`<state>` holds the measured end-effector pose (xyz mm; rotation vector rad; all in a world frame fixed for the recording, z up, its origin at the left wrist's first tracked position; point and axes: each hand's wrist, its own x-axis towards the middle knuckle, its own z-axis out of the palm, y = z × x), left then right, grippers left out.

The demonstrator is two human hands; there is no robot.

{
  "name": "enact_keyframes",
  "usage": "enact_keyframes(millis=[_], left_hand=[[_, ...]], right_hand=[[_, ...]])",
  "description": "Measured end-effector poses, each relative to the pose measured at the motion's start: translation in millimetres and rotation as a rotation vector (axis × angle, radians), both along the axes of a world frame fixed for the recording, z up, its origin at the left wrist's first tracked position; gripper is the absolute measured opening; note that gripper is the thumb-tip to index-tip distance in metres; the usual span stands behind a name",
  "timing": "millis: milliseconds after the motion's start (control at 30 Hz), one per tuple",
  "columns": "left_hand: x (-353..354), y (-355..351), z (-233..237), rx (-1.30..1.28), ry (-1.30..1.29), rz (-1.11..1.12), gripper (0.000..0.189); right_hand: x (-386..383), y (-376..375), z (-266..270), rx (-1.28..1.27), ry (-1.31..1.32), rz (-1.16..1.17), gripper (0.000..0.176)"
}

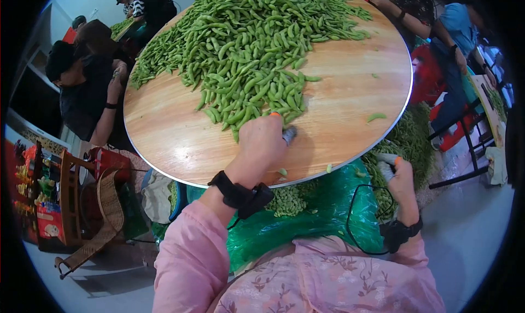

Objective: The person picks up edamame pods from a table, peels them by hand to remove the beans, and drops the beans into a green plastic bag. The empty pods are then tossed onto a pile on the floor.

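Note:
A large heap of green pods (pixel 246 56) covers the upper part of a round wooden tabletop (pixel 350 105). At the heap's near edge is my left hand (pixel 262 140), its fingers curled and mostly hidden beneath it; what they hold is not visible. A grey covering shows on one finger, with a touch of orange by the fingertips. My right hand (pixel 398 179) is off the table's right side, over a pile of pods and stems (pixel 413 143). Its grey-covered and orange-tipped digits are pressed together, and anything between them is hidden.
Green plastic (pixel 322 220) with shelled beans (pixel 289 202) lies across my lap below the table edge. People sit at the left and upper right. A wooden rack (pixel 68 198) stands at left, a black-legged table (pixel 481 143) at right. A black cable hangs near my right wrist.

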<state>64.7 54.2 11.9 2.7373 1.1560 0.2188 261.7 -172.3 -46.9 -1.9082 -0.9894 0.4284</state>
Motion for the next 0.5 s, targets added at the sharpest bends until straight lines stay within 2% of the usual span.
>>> enact_keyframes(millis=[67, 133, 233, 267, 300, 367, 400, 467, 500], left_hand=[[-2.2, 5.9, -5.8, 0.03, -0.037, 0.018, 0.03], [-9.2, 6.0, -4.9, 0.023, -0.034, 0.006, 0.029], [-22.0, -4.1, 1.3, 0.004, 0.001, 0.006, 0.025], [-26.7, -9.9, 4.3, -0.013, 0.028, 0.008, 0.023], [-32.7, -15.6, 6.5, -0.011, 0.027, 0.01, 0.023], [-45.4, -26.7, 8.4, -0.596, -0.37, -0.018, 0.015], [-48.5, -31.9, 7.3, -0.597, -0.37, -0.02, 0.015], [-53.8, -43.6, 2.5, -0.923, -0.614, -0.182, 0.011], [-55.8, -47.7, -2.3, -0.994, -0.609, -0.206, 0.011]], right_hand=[[-21.9, 13.9, 14.0, 0.073, -0.009, 0.027, 0.018], [-36.8, 25.7, 27.7, 0.044, -0.159, 0.205, 0.021], [-60.7, 37.4, 48.1, 0.04, -0.248, 0.191, 0.022], [-62.9, 39.9, 46.6, 0.041, -0.247, 0.196, 0.022], [-64.2, 42.2, 43.6, 0.028, -0.162, 0.34, 0.023], [-69.3, 49.4, 46.6, 0.05, 0.036, 0.564, 0.026], [-74.6, 54.3, 46.3, 0.048, 0.035, 0.562, 0.026], [-84.0, 60.4, 42.8, 0.18, 0.57, 0.503, 0.026], [-84.4, 62.9, 45.1, 0.177, 0.571, 0.501, 0.026]])
